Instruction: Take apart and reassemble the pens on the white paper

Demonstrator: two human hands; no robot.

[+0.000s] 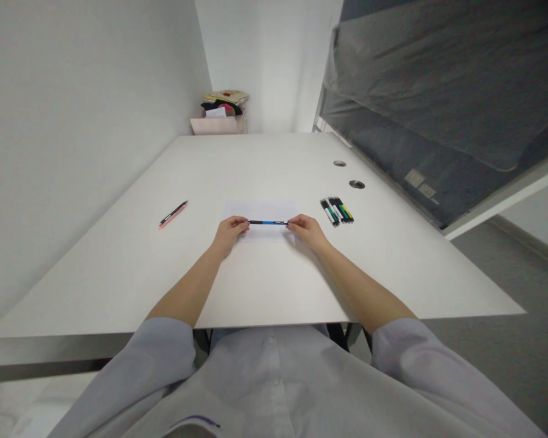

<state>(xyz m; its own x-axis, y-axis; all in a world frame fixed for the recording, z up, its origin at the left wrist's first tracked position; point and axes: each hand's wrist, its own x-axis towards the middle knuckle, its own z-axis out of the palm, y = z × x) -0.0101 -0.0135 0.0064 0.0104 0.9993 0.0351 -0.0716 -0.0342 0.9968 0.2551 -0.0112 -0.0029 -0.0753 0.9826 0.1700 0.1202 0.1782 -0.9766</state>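
Note:
A slim pen (268, 222), blue along the middle with dark ends, is stretched level between my two hands. My left hand (231, 233) pinches its left end, and my right hand (307, 230) pinches the right end. Beneath the pen lies a pale sheet of paper (260, 208) on the white table, partly covered by my fingers. Whether the pen touches the paper I cannot tell.
Several markers (337, 211) with white, green and yellow parts lie side by side to the right. To the left are a dark pen and a pinkish one (173, 214). A box of items (217, 125) stands beyond the far edge. Two round grommets (357, 184) are set in the white table (274, 286).

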